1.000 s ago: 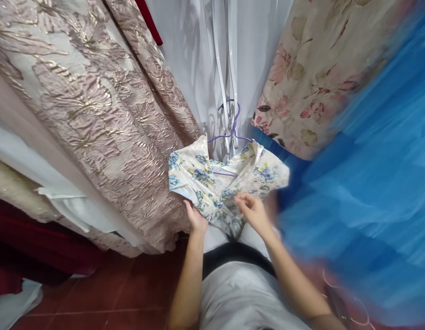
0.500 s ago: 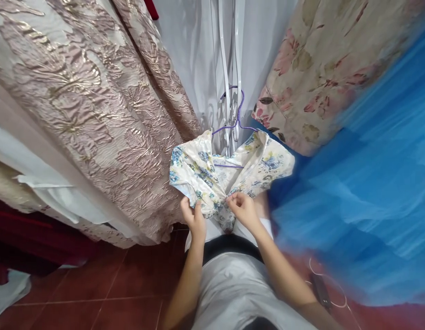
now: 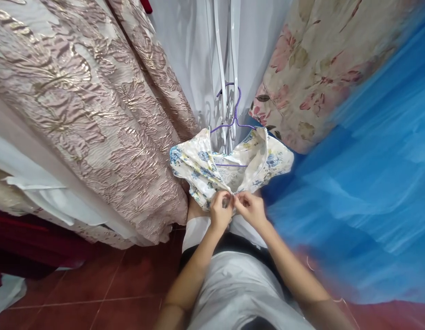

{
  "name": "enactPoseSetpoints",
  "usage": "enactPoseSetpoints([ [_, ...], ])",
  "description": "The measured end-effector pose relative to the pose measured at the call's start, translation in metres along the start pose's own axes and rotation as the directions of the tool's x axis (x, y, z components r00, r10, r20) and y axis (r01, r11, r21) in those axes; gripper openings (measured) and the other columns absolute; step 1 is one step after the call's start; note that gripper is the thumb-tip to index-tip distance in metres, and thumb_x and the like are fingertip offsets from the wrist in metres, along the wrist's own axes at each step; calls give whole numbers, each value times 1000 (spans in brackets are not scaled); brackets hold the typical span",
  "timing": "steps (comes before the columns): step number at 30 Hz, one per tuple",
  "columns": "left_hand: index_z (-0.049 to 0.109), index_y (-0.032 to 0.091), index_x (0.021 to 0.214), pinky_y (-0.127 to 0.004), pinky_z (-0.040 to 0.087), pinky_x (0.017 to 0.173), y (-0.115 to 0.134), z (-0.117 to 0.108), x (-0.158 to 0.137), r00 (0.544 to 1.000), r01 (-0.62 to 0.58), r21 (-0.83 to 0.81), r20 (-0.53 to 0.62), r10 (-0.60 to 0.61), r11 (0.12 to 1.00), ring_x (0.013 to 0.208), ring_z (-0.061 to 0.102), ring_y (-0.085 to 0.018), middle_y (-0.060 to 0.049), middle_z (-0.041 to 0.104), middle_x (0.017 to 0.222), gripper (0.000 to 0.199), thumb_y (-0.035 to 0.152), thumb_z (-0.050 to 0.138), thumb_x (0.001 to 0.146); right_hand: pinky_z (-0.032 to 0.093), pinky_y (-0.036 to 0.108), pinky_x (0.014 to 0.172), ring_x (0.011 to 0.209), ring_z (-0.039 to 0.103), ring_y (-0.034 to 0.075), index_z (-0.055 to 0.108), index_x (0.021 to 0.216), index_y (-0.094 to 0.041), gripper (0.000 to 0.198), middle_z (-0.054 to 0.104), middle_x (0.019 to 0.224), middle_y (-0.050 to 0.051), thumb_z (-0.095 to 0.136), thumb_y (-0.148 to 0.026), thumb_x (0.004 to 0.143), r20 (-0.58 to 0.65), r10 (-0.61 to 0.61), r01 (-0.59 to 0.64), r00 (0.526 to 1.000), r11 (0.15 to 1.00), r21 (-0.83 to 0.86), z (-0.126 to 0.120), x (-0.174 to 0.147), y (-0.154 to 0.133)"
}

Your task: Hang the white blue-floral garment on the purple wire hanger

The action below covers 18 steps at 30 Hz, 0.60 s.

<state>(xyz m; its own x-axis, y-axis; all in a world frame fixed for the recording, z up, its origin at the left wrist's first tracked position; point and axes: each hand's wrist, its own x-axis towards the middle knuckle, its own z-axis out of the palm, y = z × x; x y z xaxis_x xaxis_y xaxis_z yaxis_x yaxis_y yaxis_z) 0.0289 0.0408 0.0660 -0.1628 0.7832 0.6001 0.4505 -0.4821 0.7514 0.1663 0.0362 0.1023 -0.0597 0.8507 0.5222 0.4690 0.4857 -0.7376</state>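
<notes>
A small cream garment with blue flowers (image 3: 202,167) hangs on a purple wire hanger (image 3: 235,117) in front of me. My left hand (image 3: 220,213) and my right hand (image 3: 248,208) meet at the lower middle of the garment's open front. Each hand pinches an edge of the floral cloth, fingertips almost touching. The hanger's hook rests among white straps (image 3: 226,68) that hang down from above.
A pink and gold brocade dress (image 3: 95,114) fills the left. A cream dress with pink flowers (image 3: 312,64) and a blue tulle skirt (image 3: 363,183) crowd the right. White sheer fabric (image 3: 185,55) hangs behind. Red tile floor (image 3: 95,293) lies below.
My left hand moved right from the garment's left edge to its middle, meeting my right hand. The two front edges are drawn together. The view shifted slightly.
</notes>
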Motion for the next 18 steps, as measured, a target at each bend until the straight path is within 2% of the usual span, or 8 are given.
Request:
enactPoseSetpoints([
  [2,64,23,94,-33,58,81,-1,-2,3,1000,-15,-13,21,15,1000,83,71,-19,-5,71,88,8,31,64,94,41,26,54,51,56,14,70,81,-20,18,64,59,0,61,-31,93,38,-195,198,980,975,-96,-10,12,9],
  [3,65,22,94,-32,58,80,-1,-3,3,999,-30,-27,32,30,999,81,71,-18,-5,72,87,8,30,65,94,41,25,55,53,58,14,70,82,-20,19,65,60,1,60,-30,94,64,-297,303,953,945,-126,-16,19,12],
  [5,66,20,94,-29,58,77,3,-6,0,997,-56,-55,51,59,997,77,70,-16,-4,72,85,7,27,64,93,42,24,56,55,59,13,69,85,-19,19,67,63,1,57,-28,97,108,-473,485,875,858,-169,-26,35,15],
  [7,66,18,93,-27,58,75,10,-8,-4,995,-58,-62,72,63,996,75,70,-15,-3,72,83,6,24,65,93,42,24,56,56,60,13,67,86,-20,18,68,66,2,56,-25,98,123,-579,591,806,776,-221,-36,53,12],
  [9,65,18,91,-26,57,73,17,-9,-9,993,-57,-51,98,62,997,74,69,-15,-3,71,82,5,23,66,92,41,24,56,56,59,13,66,85,-20,17,67,65,1,56,-24,98,88,-639,634,764,719,-286,-43,75,5],
  [12,64,18,88,-25,56,71,26,-11,-13,988,-75,-36,132,79,997,73,69,-15,-3,70,80,5,21,67,90,40,25,56,56,60,13,66,85,-19,18,66,63,1,55,-25,98,1,-683,630,730,672,-390,-49,113,-8],
  [18,63,18,89,-25,56,72,27,-21,-17,988,-74,-28,137,78,997,73,69,-15,-2,70,80,4,19,68,90,39,26,59,61,60,15,65,90,-18,20,66,66,1,50,-28,99,15,-692,609,722,626,-486,-50,171,-26],
])
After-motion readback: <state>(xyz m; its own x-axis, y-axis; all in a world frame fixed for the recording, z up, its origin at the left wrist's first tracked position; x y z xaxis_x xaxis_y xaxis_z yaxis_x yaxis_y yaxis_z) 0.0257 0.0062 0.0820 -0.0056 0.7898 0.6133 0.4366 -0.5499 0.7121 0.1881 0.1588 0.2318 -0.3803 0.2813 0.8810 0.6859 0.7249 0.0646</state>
